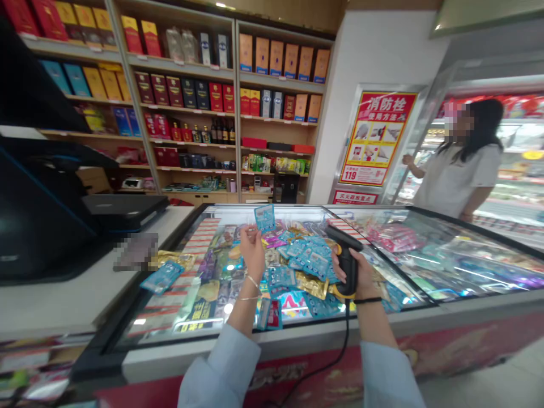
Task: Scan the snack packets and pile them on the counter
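Observation:
My left hand is raised over the glass freezer lid, its fingers pinched on a small blue snack packet held upright. My right hand is wrapped around the grip of a black barcode scanner, whose head points toward the raised packet. The scanner's black cable hangs down past the freezer's front edge. Between and below my hands lies a heap of several blue and gold packets on the glass.
A black checkout terminal stands on the white counter at left, with a loose blue packet near its edge. Shelves of boxed goods fill the back wall. Another person in a white shirt stands at the right by a refrigerated case.

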A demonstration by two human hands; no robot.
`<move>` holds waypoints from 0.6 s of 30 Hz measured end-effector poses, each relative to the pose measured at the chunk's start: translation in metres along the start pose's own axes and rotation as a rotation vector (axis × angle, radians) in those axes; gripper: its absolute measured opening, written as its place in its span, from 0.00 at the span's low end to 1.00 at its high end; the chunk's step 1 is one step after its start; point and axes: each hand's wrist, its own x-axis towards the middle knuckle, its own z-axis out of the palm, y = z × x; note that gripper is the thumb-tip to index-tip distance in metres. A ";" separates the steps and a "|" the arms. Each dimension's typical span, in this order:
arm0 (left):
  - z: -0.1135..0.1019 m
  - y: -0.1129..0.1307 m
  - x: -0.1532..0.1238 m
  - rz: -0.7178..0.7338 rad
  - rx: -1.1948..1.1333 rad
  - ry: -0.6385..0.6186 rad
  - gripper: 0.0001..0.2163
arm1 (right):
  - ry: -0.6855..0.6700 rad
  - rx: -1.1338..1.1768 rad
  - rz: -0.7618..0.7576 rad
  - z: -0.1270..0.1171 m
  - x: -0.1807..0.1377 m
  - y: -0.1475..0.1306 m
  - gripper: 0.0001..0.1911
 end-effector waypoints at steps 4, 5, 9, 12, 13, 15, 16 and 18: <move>-0.078 0.025 0.013 -0.008 -0.032 0.060 0.14 | -0.063 0.011 -0.003 0.043 0.009 0.007 0.14; -0.103 0.028 0.017 -0.009 -0.025 0.077 0.14 | -0.090 0.021 0.002 0.058 0.014 0.013 0.14; -0.202 0.028 0.035 -0.019 0.170 0.171 0.13 | -0.203 0.090 0.036 0.123 0.035 0.054 0.14; -0.262 0.021 0.048 -0.018 0.415 0.179 0.09 | -0.245 0.161 0.081 0.170 0.046 0.102 0.13; -0.276 0.018 0.051 -0.015 0.507 0.171 0.08 | -0.251 0.189 0.096 0.184 0.048 0.119 0.13; -0.298 0.013 0.052 -0.010 0.678 0.150 0.08 | -0.247 0.237 0.138 0.208 0.053 0.154 0.14; -0.304 0.010 0.051 -0.006 0.752 0.138 0.10 | -0.238 0.254 0.163 0.218 0.055 0.170 0.14; -0.313 0.004 0.045 0.014 0.876 0.102 0.12 | -0.223 0.276 0.216 0.235 0.059 0.199 0.14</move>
